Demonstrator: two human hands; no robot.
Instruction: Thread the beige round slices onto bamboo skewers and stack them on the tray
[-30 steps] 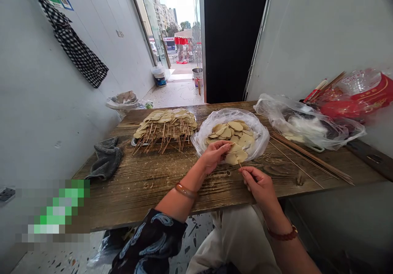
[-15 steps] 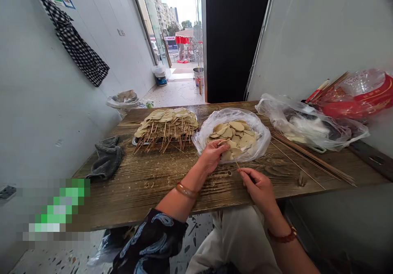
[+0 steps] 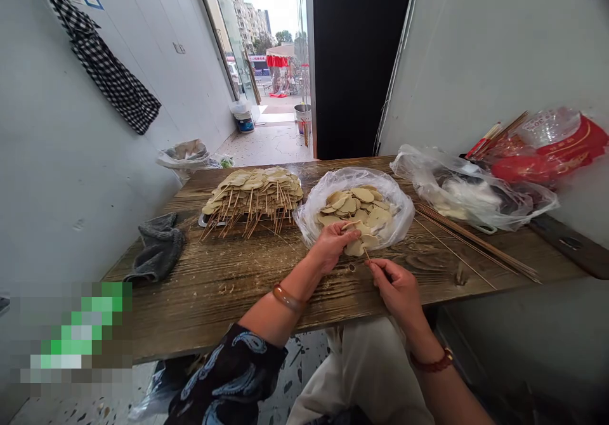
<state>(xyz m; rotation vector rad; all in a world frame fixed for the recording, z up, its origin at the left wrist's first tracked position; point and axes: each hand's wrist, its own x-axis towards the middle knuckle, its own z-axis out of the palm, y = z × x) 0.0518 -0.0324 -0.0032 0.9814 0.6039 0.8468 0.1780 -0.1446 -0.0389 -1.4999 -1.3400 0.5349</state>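
My left hand (image 3: 329, 248) pinches thin, pale slices (image 3: 354, 247) that look like potato, over the near rim of a plastic-lined container. A bamboo skewer (image 3: 366, 255) is held in my right hand (image 3: 394, 284), between thumb and fingertips. Its upper end meets the slices; how far it runs through them is hidden. More loose slices (image 3: 361, 195) fill the clear plastic bag (image 3: 403, 206) behind my hands. To the left, a heap of skewered slices (image 3: 257, 181) lies on a metal tray (image 3: 203, 221), stick ends toward me.
Loose bamboo skewers (image 3: 480, 245) lie on the wooden table (image 3: 209, 298) at right. Beyond them are a crumpled clear bag (image 3: 471, 190), a red plastic package (image 3: 547, 155) and a dark flat board (image 3: 566, 241). A grey cloth (image 3: 159, 247) rests at the left edge.
The view has shifted slightly, so the scene sits a little further left. Both hands keep their grips, and the held slices now hang a bit lower near the skewer.
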